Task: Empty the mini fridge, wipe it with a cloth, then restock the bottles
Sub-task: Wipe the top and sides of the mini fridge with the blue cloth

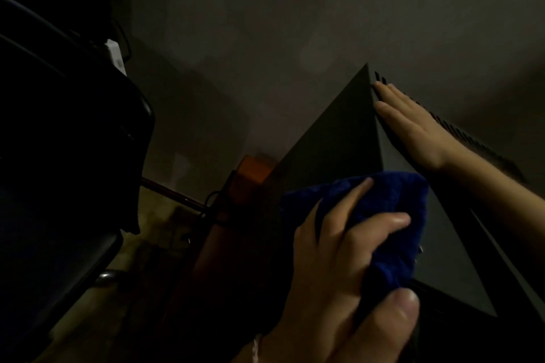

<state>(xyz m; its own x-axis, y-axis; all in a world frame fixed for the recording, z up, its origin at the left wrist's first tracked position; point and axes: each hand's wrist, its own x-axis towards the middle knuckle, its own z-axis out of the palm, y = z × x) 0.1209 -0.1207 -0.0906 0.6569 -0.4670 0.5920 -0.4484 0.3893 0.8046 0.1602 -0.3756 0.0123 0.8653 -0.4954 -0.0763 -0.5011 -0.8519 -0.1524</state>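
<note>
The black mini fridge (330,138) is seen from above, one corner pointing up in the dim light. My right hand (413,127) lies flat on its top, fingers stretched toward the far corner beside a row of vent slots. My left hand (333,268) grips a dark blue cloth (383,200) and presses it against the fridge's near edge, thumb close to the camera. The fridge's inside is hidden and no bottles are in view.
A black chair (59,186) fills the left side. An orange-brown wooden piece (253,171) stands just behind the fridge's left side, with a cable near it. A white plug (115,56) sits on the grey wall at upper left.
</note>
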